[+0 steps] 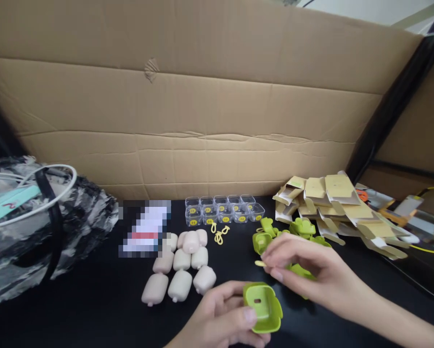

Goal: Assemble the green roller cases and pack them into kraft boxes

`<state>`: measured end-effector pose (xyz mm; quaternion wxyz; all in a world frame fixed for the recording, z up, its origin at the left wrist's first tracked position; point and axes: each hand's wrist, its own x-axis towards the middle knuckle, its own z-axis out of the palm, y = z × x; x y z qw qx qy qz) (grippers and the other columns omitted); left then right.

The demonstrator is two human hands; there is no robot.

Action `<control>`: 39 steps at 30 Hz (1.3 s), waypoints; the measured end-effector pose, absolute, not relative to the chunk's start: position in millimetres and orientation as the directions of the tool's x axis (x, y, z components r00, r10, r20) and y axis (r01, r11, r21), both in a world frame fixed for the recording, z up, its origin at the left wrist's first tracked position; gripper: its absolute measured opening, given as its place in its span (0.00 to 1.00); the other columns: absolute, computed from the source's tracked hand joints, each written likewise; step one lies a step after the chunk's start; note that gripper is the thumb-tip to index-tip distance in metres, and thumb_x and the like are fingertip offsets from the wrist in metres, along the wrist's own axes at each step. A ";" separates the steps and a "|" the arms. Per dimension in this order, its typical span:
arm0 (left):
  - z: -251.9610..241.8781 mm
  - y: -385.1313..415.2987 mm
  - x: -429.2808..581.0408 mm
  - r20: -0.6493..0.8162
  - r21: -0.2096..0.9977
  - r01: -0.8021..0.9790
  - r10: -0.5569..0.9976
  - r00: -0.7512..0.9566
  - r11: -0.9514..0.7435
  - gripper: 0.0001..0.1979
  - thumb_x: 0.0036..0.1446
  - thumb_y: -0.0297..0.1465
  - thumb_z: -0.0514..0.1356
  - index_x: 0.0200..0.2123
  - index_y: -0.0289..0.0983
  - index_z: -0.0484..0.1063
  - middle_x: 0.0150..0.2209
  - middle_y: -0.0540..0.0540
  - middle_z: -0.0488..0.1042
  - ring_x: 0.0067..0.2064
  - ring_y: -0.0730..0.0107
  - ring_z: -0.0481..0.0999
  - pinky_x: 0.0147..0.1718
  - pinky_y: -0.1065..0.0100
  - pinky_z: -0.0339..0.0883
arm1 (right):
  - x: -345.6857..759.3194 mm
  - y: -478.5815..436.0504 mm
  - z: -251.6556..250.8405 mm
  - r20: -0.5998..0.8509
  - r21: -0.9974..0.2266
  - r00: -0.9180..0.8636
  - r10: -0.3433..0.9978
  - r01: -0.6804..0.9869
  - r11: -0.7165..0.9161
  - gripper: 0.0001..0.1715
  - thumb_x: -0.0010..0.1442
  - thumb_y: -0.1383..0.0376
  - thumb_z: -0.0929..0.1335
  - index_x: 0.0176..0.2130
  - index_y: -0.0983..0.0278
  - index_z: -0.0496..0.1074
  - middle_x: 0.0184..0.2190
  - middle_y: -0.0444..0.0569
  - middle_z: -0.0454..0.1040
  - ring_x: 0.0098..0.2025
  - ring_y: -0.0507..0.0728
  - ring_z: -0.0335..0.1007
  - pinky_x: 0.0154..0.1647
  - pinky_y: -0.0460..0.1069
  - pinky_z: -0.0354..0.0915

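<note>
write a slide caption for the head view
Left hand holds a green cup, right hand a yellow piece; pale blocks nearby.

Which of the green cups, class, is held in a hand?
The green cup in the left hand, open side facing the camera; the other green cups lie clustered beyond, partly hidden by the right hand.

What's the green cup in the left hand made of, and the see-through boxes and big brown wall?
The green cup looks like plastic: slightly shiny, smoothly moulded. The see-through boxes are probably clear plastic: glossy, with bright edges. The brown wall seems matte cardboard, showing long creases.
</note>
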<state>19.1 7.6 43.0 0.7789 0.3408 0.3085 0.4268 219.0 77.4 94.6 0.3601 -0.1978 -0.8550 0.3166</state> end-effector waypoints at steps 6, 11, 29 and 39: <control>44.5 6.2 24.3 -0.163 0.887 -0.342 0.904 0.396 0.310 0.19 0.47 0.38 0.70 0.42 0.35 0.78 0.35 0.45 0.80 0.36 0.70 0.77 0.37 0.71 0.69 | 231.3 56.1 87.2 0.599 -0.465 -0.697 0.395 0.098 0.880 0.12 0.60 0.76 0.66 0.43 0.63 0.70 0.39 0.48 0.77 0.41 0.50 0.74 0.41 0.43 0.70; 43.0 6.8 27.5 -0.135 0.884 -0.380 0.928 0.348 0.271 0.17 0.46 0.35 0.70 0.40 0.35 0.79 0.32 0.47 0.77 0.33 0.73 0.74 0.32 0.73 0.68 | 235.0 51.4 86.4 0.619 -0.047 -0.769 0.156 0.162 0.986 0.12 0.66 0.69 0.63 0.48 0.66 0.72 0.41 0.51 0.79 0.41 0.53 0.75 0.43 0.45 0.69; 43.1 6.7 27.7 -0.187 0.889 -0.345 0.927 0.325 0.300 0.17 0.44 0.37 0.71 0.38 0.36 0.80 0.28 0.50 0.74 0.29 0.76 0.69 0.31 0.73 0.63 | 223.3 48.8 71.5 0.566 0.239 -0.813 0.140 0.324 0.915 0.28 0.70 0.74 0.49 0.43 0.64 0.74 0.34 0.43 0.81 0.28 0.52 0.76 0.31 0.47 0.66; 40.1 7.4 27.9 -0.199 0.888 -0.330 0.914 0.354 0.321 0.17 0.46 0.35 0.70 0.41 0.36 0.79 0.31 0.48 0.76 0.30 0.75 0.70 0.32 0.72 0.64 | 213.4 38.0 70.6 0.527 0.377 -0.838 0.142 0.380 0.845 0.36 0.65 0.82 0.46 0.34 0.64 0.75 0.30 0.42 0.81 0.29 0.51 0.76 0.29 0.47 0.65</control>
